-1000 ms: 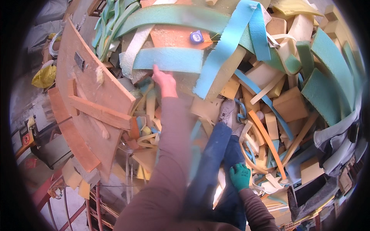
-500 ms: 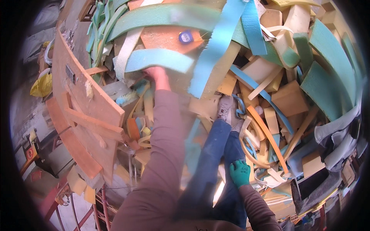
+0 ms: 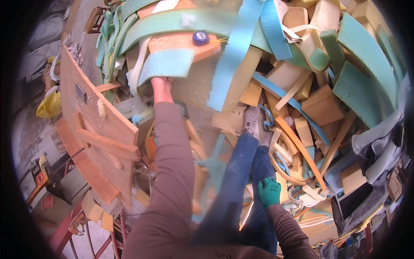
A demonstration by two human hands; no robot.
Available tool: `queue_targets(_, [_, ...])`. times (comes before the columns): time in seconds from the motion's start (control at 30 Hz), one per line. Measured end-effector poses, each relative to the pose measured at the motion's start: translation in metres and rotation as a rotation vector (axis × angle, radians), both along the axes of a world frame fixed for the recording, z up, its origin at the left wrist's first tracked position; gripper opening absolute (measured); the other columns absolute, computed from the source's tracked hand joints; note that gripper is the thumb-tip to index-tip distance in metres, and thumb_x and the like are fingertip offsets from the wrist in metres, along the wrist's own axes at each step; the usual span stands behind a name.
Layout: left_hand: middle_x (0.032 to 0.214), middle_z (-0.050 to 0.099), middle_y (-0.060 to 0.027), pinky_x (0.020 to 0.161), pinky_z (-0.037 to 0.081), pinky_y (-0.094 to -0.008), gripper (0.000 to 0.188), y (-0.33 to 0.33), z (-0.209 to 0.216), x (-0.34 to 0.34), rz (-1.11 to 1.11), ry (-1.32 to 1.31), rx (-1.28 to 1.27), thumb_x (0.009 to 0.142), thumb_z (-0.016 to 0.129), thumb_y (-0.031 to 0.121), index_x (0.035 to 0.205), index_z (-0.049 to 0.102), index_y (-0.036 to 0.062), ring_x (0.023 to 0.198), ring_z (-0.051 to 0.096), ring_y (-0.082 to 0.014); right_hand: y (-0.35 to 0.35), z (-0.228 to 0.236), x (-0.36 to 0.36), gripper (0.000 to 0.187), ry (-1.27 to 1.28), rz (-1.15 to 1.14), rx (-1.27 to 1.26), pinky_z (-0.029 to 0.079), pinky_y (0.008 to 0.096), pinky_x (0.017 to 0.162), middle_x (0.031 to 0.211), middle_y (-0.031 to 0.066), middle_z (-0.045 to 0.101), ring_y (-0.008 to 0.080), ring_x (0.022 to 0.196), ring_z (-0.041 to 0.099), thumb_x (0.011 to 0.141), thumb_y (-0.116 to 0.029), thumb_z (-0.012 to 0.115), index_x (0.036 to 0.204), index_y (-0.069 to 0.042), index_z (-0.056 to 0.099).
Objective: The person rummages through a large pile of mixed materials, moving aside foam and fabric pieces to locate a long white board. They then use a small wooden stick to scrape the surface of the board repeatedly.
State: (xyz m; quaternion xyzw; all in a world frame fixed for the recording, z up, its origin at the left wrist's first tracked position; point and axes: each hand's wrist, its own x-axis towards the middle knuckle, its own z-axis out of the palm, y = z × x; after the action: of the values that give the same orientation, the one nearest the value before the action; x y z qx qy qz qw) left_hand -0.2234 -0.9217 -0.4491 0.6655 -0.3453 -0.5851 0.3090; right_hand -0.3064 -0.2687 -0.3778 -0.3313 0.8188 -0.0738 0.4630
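Observation:
My bare left hand (image 3: 161, 89) is closed on the near edge of a light blue foam strip (image 3: 167, 63). Its thumb and fingers are partly hidden beneath the foam. The strip lies over a bigger tan and orange foam pile, below a long green foam strip (image 3: 181, 23). A blue tape measure (image 3: 200, 38) rests on an orange foam piece (image 3: 172, 42) just beyond. My right hand (image 3: 269, 191), in a green glove, rests against my lower right leg with its fingers curled under. Whatever is inside those fingers is hidden.
Foam offcuts cover the right side, among them an orange strip (image 3: 302, 151) and teal slabs (image 3: 360, 93). A long blue strip (image 3: 235, 56) hangs near the middle. To my left stands a wooden board (image 3: 101, 129) with battens. My shoe (image 3: 251, 120) is amid scraps.
My left hand has moved left with the light blue foam strip, which now looks shorter and its right end has come away from the long blue strip. My right hand stays on my leg.

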Motion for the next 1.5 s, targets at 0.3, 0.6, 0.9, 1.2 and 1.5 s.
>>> queue_targets(0.3, [0.091,0.068,-0.0031,0.063,0.054,-0.0272,0.038,0.009,0.045,0.038,-0.142,-0.22,-0.014,0.114,0.053,0.045,0.123,0.065,0.0106,0.07,0.064,-0.0136,0.002,-0.003,-0.001,0.019,-0.004,-0.015,0.003,0.049,0.0503,0.086,0.095,0.0118,0.074,0.0356,0.096,0.07,0.097,-0.027,0.069,0.093,-0.009,0.073])
queue_targets(0.6, [0.134,0.065,-0.0087,0.09,0.049,-0.0373,0.063,0.025,0.038,0.067,-0.164,-0.415,-0.09,0.109,0.057,0.055,0.151,0.058,0.0086,0.109,0.061,-0.0202,0.003,-0.002,-0.007,0.018,-0.002,-0.033,-0.025,0.049,0.0501,0.084,0.095,0.0124,0.074,0.0364,0.095,0.07,0.097,-0.026,0.069,0.095,-0.009,0.073])
queue_targets(0.9, [0.148,0.067,-0.0115,0.106,0.05,-0.0417,0.063,0.027,-0.025,0.1,-0.458,-0.449,-0.225,0.103,0.07,0.041,0.155,0.058,0.0065,0.129,0.064,-0.0264,0.002,0.002,-0.011,0.019,-0.052,-0.053,-0.005,0.049,0.0512,0.083,0.094,0.0142,0.072,0.038,0.094,0.068,0.098,-0.026,0.07,0.096,-0.007,0.072])
queue_targets(1.2, [0.137,0.074,-0.0228,0.109,0.052,-0.046,0.054,0.002,-0.045,0.127,-0.707,-1.199,-0.705,0.097,0.074,0.039,0.137,0.072,0.0019,0.13,0.068,-0.0367,0.022,-0.01,0.001,0.015,-0.09,-0.127,-0.035,0.051,0.0504,0.069,0.092,0.0137,0.07,0.0378,0.086,0.069,0.096,-0.023,0.07,0.091,-0.008,0.071])
queue_targets(1.5, [0.133,0.07,-0.0219,0.109,0.051,-0.0446,0.044,0.145,-0.063,0.144,-0.564,-0.763,-0.349,0.099,0.073,0.016,0.136,0.066,-0.0062,0.124,0.066,-0.0344,0.016,-0.004,-0.009,0.037,-0.107,-0.282,-0.06,0.056,0.0516,0.093,0.116,0.0175,0.074,0.0371,0.104,0.072,0.1,-0.038,0.065,0.115,-0.006,0.075])
